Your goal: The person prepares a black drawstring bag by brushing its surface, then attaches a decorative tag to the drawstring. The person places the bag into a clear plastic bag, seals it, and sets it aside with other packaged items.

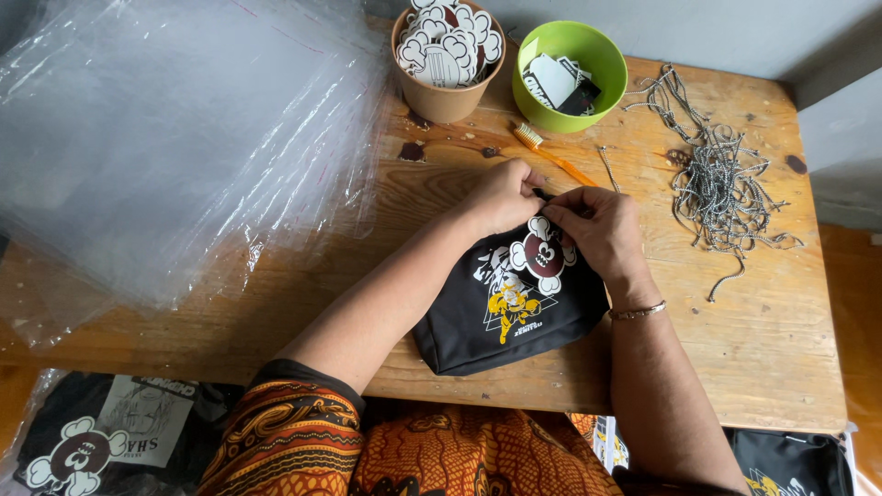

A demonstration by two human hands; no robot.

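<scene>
My left hand [501, 196] and right hand [599, 230] meet fingertip to fingertip at the top edge of a folded black garment [501, 312] lying just under them on the wooden table [763, 349], both pinched on a flower-shaped hang tag [542, 257] that rests on the cloth — what exactly sits between my fingers I cannot tell, since they hide it. Just beyond my knuckles lies an orange toothbrush [549, 154]; farther off stand a brown cup of tags [447, 55] and a green bowl of cards [570, 73]. A tangle of grey strings [721, 184] lies out past my right hand, and a stack of clear plastic bags [175, 138] well off to my left.
</scene>
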